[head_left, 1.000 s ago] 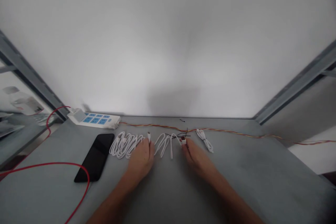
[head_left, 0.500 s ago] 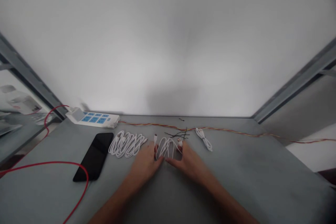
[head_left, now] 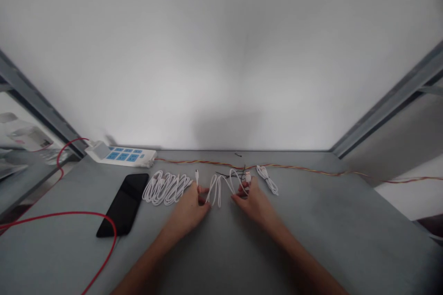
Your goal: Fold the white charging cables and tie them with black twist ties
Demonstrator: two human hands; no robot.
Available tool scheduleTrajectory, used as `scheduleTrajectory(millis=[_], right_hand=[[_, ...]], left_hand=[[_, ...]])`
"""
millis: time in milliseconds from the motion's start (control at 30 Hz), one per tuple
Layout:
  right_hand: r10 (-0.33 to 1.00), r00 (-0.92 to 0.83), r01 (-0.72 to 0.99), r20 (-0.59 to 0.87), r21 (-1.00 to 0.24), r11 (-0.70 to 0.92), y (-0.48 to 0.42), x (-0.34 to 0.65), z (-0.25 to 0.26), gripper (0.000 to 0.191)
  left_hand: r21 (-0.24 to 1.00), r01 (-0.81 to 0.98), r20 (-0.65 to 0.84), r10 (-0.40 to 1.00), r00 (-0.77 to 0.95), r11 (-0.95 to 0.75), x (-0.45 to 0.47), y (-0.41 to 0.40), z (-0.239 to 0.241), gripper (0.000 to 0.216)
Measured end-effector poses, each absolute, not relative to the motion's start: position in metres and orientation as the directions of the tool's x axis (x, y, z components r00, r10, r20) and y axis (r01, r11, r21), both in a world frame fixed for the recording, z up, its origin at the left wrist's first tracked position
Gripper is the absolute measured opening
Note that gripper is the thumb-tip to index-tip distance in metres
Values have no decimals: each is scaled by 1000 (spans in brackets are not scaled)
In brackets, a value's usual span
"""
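Note:
A white USB cable (head_left: 218,187) lies in loops on the grey table (head_left: 221,244) between my two hands. My left hand (head_left: 189,207) pinches one end of it, with the small plug (head_left: 196,176) sticking up past the fingers. My right hand (head_left: 254,200) is closed on the other end, near the wider white plug (head_left: 248,176). A few thin black wire ties (head_left: 232,175) lie just behind the cable.
A bundle of several white cables (head_left: 165,187) lies left of my left hand, a black phone (head_left: 123,203) beyond it. A coiled white cable (head_left: 267,179) sits right. A white-and-blue power strip (head_left: 119,155), a twisted orange cord (head_left: 311,172) and a red cable (head_left: 86,221) cross the table.
My hands came together in the middle, bunching the cable's loops, then spread apart again, stretching the loops wider between them.

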State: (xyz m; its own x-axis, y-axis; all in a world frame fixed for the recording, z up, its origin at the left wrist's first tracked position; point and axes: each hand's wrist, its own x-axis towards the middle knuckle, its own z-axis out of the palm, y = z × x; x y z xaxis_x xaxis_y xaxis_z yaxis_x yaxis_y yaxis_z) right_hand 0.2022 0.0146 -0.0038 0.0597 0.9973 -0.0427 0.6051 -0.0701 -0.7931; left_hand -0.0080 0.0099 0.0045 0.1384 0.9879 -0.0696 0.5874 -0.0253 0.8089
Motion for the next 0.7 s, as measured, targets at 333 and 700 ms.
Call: scheduleTrajectory(millis=[333,700], right_hand=[[994,31,247,-103,-963,-107,17,196,-17,40],[988,-140,126,-60,-991,-42,8,179,-6,39]], left_hand=[[934,-122,-318,935,155,337,1,11,14,35],[959,-172,-186,957,222,227,18,2,4,50]])
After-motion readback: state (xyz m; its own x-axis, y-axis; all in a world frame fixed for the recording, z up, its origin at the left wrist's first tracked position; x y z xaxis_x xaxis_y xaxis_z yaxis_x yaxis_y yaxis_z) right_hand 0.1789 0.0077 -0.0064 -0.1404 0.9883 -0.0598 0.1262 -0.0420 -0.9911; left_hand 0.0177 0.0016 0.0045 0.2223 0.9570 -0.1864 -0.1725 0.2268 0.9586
